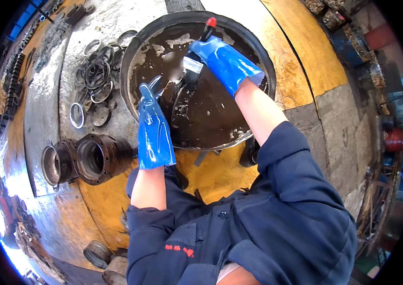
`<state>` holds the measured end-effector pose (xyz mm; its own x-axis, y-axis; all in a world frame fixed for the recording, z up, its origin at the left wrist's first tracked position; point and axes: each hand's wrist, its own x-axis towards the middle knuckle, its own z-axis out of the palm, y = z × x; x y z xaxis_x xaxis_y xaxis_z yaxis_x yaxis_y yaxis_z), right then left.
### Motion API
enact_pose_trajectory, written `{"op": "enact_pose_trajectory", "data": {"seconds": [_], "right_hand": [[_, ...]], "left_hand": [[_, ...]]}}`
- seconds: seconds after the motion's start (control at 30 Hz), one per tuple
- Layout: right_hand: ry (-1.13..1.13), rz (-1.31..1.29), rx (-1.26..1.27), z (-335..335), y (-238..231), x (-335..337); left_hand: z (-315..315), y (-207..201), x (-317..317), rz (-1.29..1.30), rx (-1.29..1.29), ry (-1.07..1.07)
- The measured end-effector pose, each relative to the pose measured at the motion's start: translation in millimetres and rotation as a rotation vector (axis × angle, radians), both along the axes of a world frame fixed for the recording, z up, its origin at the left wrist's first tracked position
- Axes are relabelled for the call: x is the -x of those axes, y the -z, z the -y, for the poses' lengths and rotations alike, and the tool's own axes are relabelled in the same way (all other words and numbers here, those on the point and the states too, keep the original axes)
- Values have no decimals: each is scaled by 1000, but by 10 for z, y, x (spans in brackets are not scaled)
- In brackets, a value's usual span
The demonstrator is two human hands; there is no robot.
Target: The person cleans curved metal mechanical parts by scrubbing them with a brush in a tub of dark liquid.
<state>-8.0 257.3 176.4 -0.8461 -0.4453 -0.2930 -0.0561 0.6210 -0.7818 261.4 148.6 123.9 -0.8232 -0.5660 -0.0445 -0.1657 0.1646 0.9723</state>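
A wide round basin (128, 71) with a dark rim holds murky brown liquid in front of me. My right hand (206, 50), in a blue rubber glove, is closed round the handle of a flat paintbrush (193, 65). The red handle end points up and away, and the dark bristles point down toward the left. My left hand (150, 116), gloved likewise, reaches over the basin's left side. Its fingers are partly stretched along a dark metal part (167, 97) beside the bristles. Splashing and blur hide this part's shape and the exact grip.
Several metal rings (98, 73) lie heaped left of the basin. Two hollow flanged metal cylinders (94, 159) stand close by my left forearm. Another metal ring part (98, 254) is at the lower left. Yellow and grey metal plates (306, 42) cover the floor.
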Motion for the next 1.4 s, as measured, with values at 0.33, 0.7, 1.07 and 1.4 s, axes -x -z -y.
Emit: {"op": "enact_pose_trajectory", "data": {"seconds": [0.33, 0.7, 1.07, 1.4], "right_hand": [[236, 84, 75, -404, 634, -298], [119, 48, 58, -516, 578, -333], [-217, 19, 92, -179, -533, -1093], [53, 97, -95, -331, -228, -233]], "left_hand": [[37, 62, -42, 25, 31, 13], [11, 35, -20, 14, 37, 22], [-40, 17, -27, 20, 47, 31], [9, 63, 16, 32, 91, 32]]}}
